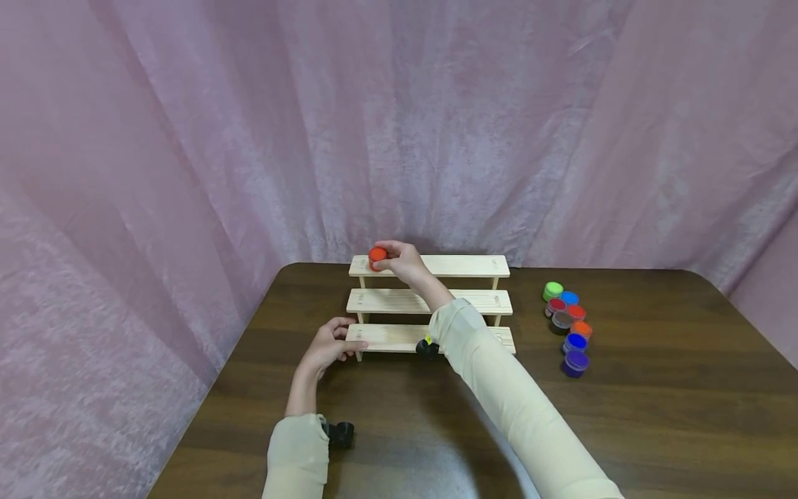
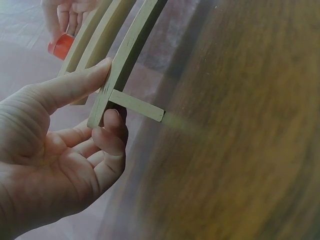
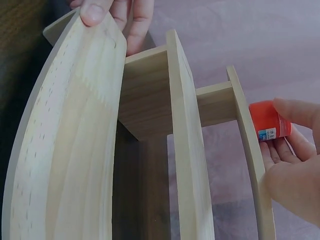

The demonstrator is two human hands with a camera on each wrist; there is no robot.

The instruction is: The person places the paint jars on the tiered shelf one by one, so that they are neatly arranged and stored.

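Note:
A three-tier wooden shelf rack (image 1: 445, 301) stands on the table in the head view. My left hand (image 1: 328, 345) pinches the left end of its lowest board, thumb on top and fingers curled beneath, as the left wrist view shows close up. My right hand (image 1: 404, 262) reaches across the rack to the left end of the top board. Between its thumb and fingers is a small orange-red paint jar (image 1: 377, 257). In the right wrist view the jar (image 3: 270, 120) is right at the top board's surface, its label partly showing.
On the table (image 1: 673, 360) right of the rack stands a group of small paint jars with lids, among them a green jar (image 1: 553, 291), a brown jar (image 1: 561, 322) and a purple jar (image 1: 575, 363). A pink curtain (image 1: 436, 125) hangs behind the table.

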